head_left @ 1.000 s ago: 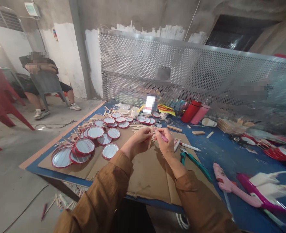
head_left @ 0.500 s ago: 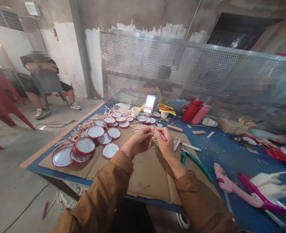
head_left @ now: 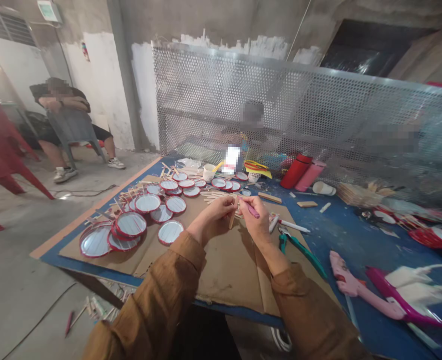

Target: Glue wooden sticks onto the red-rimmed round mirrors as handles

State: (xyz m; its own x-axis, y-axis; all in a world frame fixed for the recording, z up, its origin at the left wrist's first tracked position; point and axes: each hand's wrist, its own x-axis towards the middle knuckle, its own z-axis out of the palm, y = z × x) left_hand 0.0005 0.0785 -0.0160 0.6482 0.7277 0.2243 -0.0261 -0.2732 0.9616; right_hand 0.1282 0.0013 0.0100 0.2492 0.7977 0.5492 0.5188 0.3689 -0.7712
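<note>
My left hand (head_left: 216, 216) pinches a flat wooden stick (head_left: 232, 220), held upright above the cardboard sheet (head_left: 224, 275). Closed around a pink-purple pen (head_left: 251, 210), my right hand (head_left: 257, 227) brings its tip up to the stick; the exact contact is hidden by my fingers. Left of my hands, round mirror-like discs with red rims (head_left: 131, 224) lie in overlapping piles, some with wooden sticks beside them. Just right of my right hand are a white pen (head_left: 295, 226) and teal-handled pliers (head_left: 305, 252).
A pink glue gun (head_left: 350, 280) and a purple power strip (head_left: 384, 287) with white plugs lie at the right. Red and pink bottles (head_left: 296, 171) stand near the perforated metal screen (head_left: 213, 95). A paper cup (head_left: 208, 173) is at the back. One person sits on a grey chair (head_left: 72, 127).
Both hands keep nearly the same place and grip on the stick and pen. The seated person at the left has shifted their head and arms slightly.
</note>
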